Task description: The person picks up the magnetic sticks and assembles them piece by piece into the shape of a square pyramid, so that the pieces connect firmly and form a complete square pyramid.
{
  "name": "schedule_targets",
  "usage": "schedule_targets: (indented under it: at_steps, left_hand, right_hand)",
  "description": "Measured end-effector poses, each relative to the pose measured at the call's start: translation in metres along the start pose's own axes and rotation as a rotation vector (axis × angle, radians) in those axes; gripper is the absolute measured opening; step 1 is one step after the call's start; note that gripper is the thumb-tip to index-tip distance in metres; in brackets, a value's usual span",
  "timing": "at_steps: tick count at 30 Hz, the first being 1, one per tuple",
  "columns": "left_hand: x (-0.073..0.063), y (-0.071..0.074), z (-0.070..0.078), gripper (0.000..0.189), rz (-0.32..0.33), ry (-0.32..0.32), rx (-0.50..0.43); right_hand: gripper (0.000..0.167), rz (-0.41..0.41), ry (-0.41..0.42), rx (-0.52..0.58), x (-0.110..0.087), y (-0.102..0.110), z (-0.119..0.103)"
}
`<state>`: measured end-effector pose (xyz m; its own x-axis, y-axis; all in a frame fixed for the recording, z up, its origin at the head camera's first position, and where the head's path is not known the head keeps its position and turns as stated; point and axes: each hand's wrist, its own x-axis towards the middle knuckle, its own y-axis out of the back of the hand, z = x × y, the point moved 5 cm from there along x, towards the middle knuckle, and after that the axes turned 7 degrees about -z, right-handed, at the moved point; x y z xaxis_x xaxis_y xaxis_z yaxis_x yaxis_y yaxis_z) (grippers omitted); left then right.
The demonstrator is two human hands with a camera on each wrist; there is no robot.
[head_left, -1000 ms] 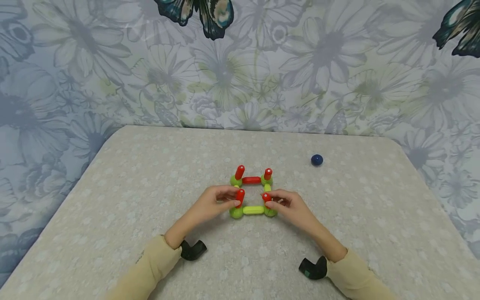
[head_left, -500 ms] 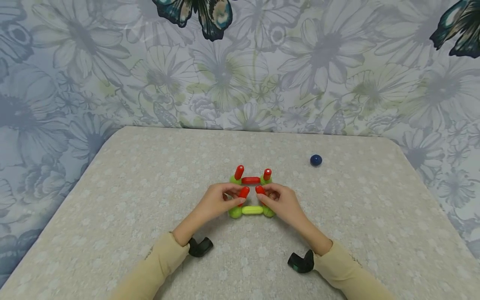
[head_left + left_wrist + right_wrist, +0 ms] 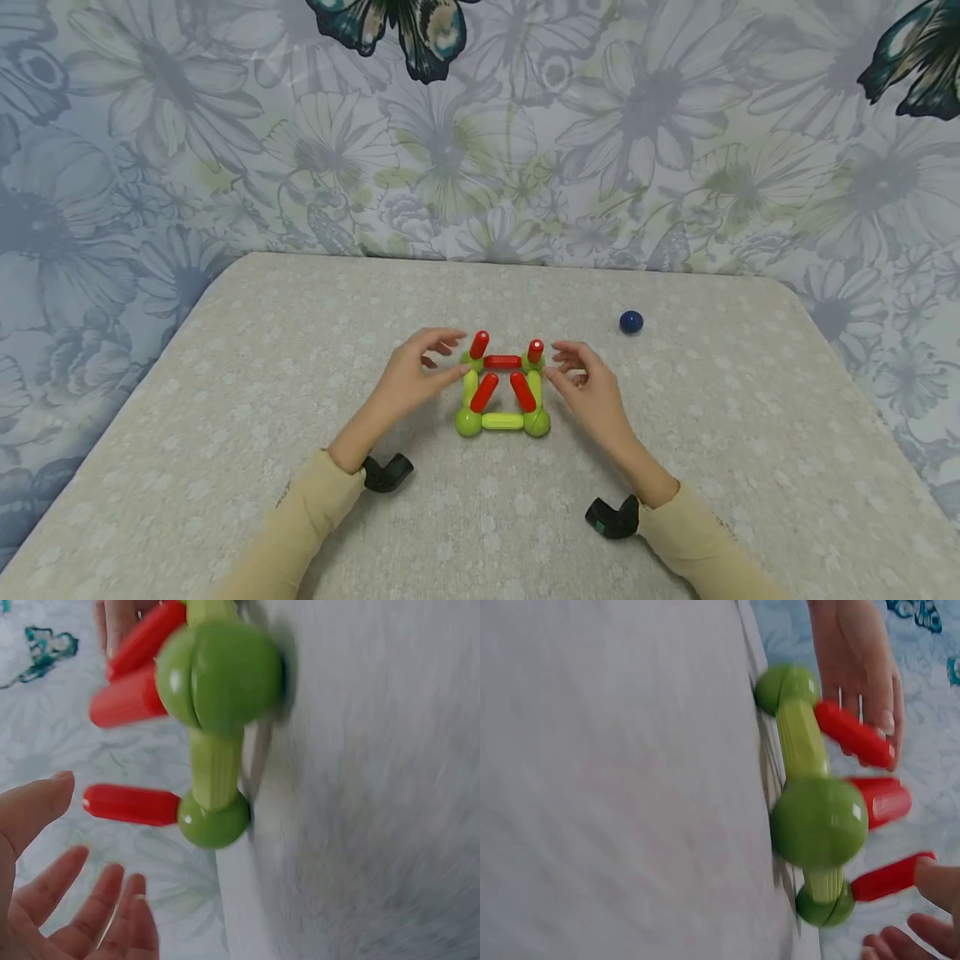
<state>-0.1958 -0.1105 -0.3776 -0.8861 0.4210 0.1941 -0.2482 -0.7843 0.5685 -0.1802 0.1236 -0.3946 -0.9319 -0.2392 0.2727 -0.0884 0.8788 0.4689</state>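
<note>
A square frame of green balls (image 3: 468, 422) and rods stands on the table. Its near rod (image 3: 502, 422) and side rods are yellow-green; the far rod (image 3: 502, 362) is red. From the near balls two red rods (image 3: 484, 392) lean inward and toward the back. The far left red rod (image 3: 480, 343) and far right red rod (image 3: 536, 350) rise more upright. My left hand (image 3: 416, 375) is beside the far left corner, fingers spread and holding nothing. At the far right corner, my right hand (image 3: 592, 392) has loosely bent fingers; its thumb overlaps a red rod's tip (image 3: 921, 862) in the right wrist view.
A dark blue ball (image 3: 632, 322) lies farther back on the right. The table (image 3: 262, 333) has a pale patterned cover and ends at a flowered wall (image 3: 480, 150). Black wrist mounts (image 3: 388, 473) stick out from both sleeves.
Both hands tilted the near red rods inward, then let go of them. They have moved back and outward to the far corners. The frame stays about where it was.
</note>
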Motion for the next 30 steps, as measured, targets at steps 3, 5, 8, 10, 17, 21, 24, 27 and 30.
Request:
schedule_targets:
  at_steps: [3,5,8,10,17,21,24,27,30]
  left_hand:
    - [0.012,-0.001,-0.007,0.06,-0.033,-0.014,0.083]
    - [0.019,-0.007,-0.012,0.061,-0.098,-0.015,0.13]
    - [0.025,-0.016,-0.015,0.05,-0.152,-0.017,0.157]
    - [0.026,-0.018,-0.013,0.04,-0.152,-0.031,0.185]
    - [0.023,-0.02,-0.002,0.031,-0.153,-0.105,0.337]
    - [0.02,-0.022,0.004,0.029,-0.17,-0.146,0.416]
    - [0.017,-0.023,0.007,0.028,-0.177,-0.166,0.447]
    - [0.016,-0.024,0.007,0.028,-0.174,-0.167,0.455]
    - [0.015,-0.024,0.007,0.027,-0.169,-0.171,0.456]
  right_hand:
    - [0.047,-0.075,0.059,-0.03,0.012,-0.002,0.007]
    - [0.046,-0.147,0.077,-0.039,0.019,-0.007,0.01]
    - [0.038,-0.182,0.08,-0.071,0.024,-0.013,0.01]
    - [0.035,-0.174,0.096,-0.113,0.026,-0.014,0.007]
    - [0.038,-0.205,0.263,-0.346,0.024,-0.018,-0.008]
    - [0.036,-0.238,0.292,-0.44,0.022,-0.02,-0.012]
    - [0.035,-0.249,0.306,-0.473,0.021,-0.021,-0.013]
    - [0.035,-0.255,0.312,-0.481,0.021,-0.021,-0.013]
    - [0.035,-0.256,0.312,-0.482,0.02,-0.021,-0.014]
